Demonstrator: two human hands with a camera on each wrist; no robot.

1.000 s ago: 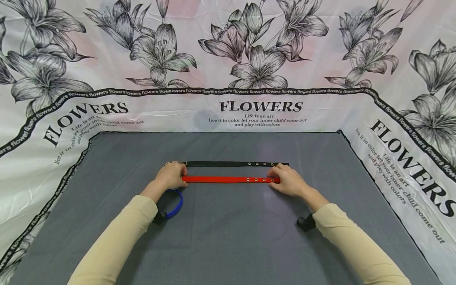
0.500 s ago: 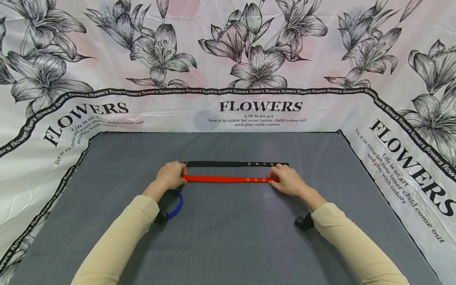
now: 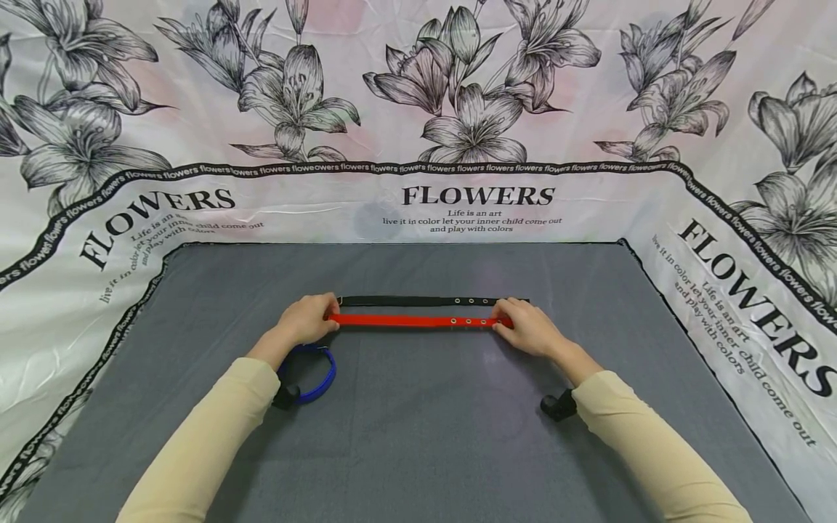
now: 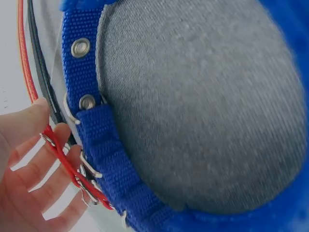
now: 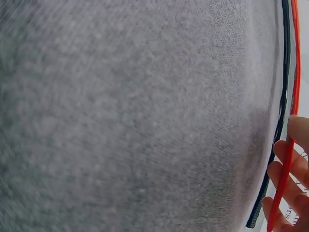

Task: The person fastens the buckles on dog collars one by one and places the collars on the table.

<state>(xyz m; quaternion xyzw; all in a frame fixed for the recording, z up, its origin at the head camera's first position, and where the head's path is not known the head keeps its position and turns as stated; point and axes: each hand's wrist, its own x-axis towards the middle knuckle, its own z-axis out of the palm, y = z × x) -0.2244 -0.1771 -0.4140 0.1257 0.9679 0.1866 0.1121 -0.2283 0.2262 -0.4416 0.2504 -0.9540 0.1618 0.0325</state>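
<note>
A red collar (image 3: 392,320) with metal eyelets is stretched straight between both hands. My left hand (image 3: 307,318) pinches it near the buckle end; in the left wrist view the thumb presses it against the fingers, and metal hardware (image 4: 86,186) shows beside the fingertips. At the eyelet end my right hand (image 3: 528,327) pinches it, with the tip running down across the fingers in the right wrist view. Just beyond lies a black collar (image 3: 399,301), flat on the grey cloth, its right end partly hidden by the right hand. A blue collar (image 3: 325,385) forms a loop below the left wrist.
Grey cloth (image 3: 418,436) covers the table. A white flower-printed sheet (image 3: 366,203) rises at the back and both sides. The blue collar's eyelets and webbing (image 4: 91,130) loom close in the left wrist view. Dark wrist camera mounts (image 3: 558,407) hang under the sleeves.
The red collar has shifted slightly away from the person, toward the black one, and stands a little left. My left hand has moved slightly left, uncovering more of the blue collar.
</note>
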